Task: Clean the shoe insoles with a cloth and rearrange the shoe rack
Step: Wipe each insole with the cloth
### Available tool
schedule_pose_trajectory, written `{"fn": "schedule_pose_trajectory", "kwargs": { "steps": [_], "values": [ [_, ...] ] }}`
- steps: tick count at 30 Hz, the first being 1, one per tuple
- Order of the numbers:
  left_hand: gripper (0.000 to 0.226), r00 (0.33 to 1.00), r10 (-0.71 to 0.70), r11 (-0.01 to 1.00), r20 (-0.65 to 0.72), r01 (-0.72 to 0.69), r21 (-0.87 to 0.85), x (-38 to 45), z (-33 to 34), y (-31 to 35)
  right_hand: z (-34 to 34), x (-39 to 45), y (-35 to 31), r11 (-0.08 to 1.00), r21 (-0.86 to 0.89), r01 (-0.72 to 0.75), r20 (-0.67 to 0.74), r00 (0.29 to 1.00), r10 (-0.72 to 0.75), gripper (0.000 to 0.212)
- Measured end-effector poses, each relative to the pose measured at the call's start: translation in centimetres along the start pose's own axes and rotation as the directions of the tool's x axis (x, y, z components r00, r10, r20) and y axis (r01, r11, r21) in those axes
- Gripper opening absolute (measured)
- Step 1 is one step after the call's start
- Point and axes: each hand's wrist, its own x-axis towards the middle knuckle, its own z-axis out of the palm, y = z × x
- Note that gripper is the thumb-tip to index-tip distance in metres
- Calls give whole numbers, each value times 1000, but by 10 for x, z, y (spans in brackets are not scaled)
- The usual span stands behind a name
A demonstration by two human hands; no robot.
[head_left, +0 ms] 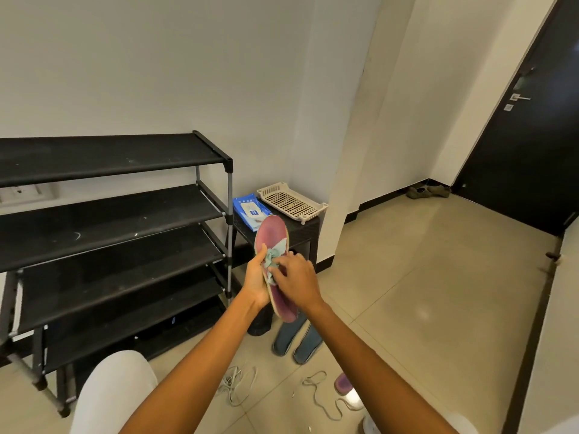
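I hold a pink-purple insole (270,231) upright in front of me. My left hand (256,281) grips its left edge from behind. My right hand (296,281) presses a pale teal cloth (275,253) against the insole's middle. Two blue-grey insoles (297,338) lie side by side on the floor just below. Another purple insole (343,383) lies on the floor at the lower right, partly cut off by a white shoe (369,426). The black shoe rack (109,233) stands to the left with bare shelves.
A small dark stool (308,225) beside the rack carries a blue wipes pack (249,211) and a beige perforated tray (291,202). Loose white laces (238,385) lie on the tiles. A pair of shoes (427,191) sits by the black door (526,120). My knee (116,393) is at lower left.
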Motion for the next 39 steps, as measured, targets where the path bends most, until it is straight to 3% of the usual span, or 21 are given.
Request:
{"fn": "schedule_pose_trajectory", "kwargs": {
  "steps": [3,5,8,12,15,17,20,22,25,27,29,31,33,36,37,39],
  "values": [
    [57,999,-38,999,-36,36,-40,4,-15,-6,-1,-18,-1,975,155,160,115,977,-179,20],
    [42,999,-43,998,-29,41,-52,6,-19,-6,-6,-11,7,957,157,243,84,963,-258,17],
    [32,999,3,1000,39,-2,-23,-3,0,-6,-20,24,18,986,138,98,-90,992,-86,17],
    [44,993,67,996,94,-72,52,-6,22,-6,-23,43,19,1000,10,16,-94,995,-15,13],
    [56,996,2,1000,84,-4,17,0,15,0,-11,15,13,981,74,181,-146,975,-169,7],
    [60,997,-34,999,67,32,24,3,5,0,-7,-2,14,956,74,285,-98,956,-277,7],
    [44,996,-57,998,72,55,30,2,-1,-3,-13,-4,19,922,111,370,-7,928,-372,9],
    [38,992,-63,996,110,57,63,-1,7,-6,-20,11,18,936,241,257,-77,966,-245,14],
    [32,988,-76,993,134,63,95,-4,15,-8,-37,50,14,924,378,-46,-151,982,111,33],
    [36,987,-81,995,139,72,68,-5,17,-5,-42,75,18,956,237,-175,-64,979,195,42],
    [36,991,-61,996,123,53,69,-9,18,1,-38,83,18,983,43,-177,43,984,176,39],
    [36,996,-17,998,90,11,68,-9,17,7,-26,73,13,998,-34,-55,90,994,58,33],
    [39,999,9,998,40,-12,68,-8,10,13,-15,52,5,998,4,68,123,990,-68,29],
    [43,1000,-26,997,17,24,67,-2,-5,17,-14,25,6,979,157,127,216,963,-160,22],
    [42,999,-42,998,31,40,57,-2,-7,16,-16,22,7,975,185,122,214,963,-161,21],
    [38,996,-48,998,75,45,40,-6,-1,11,-21,29,10,973,226,44,82,995,-64,24]
  ]
}}
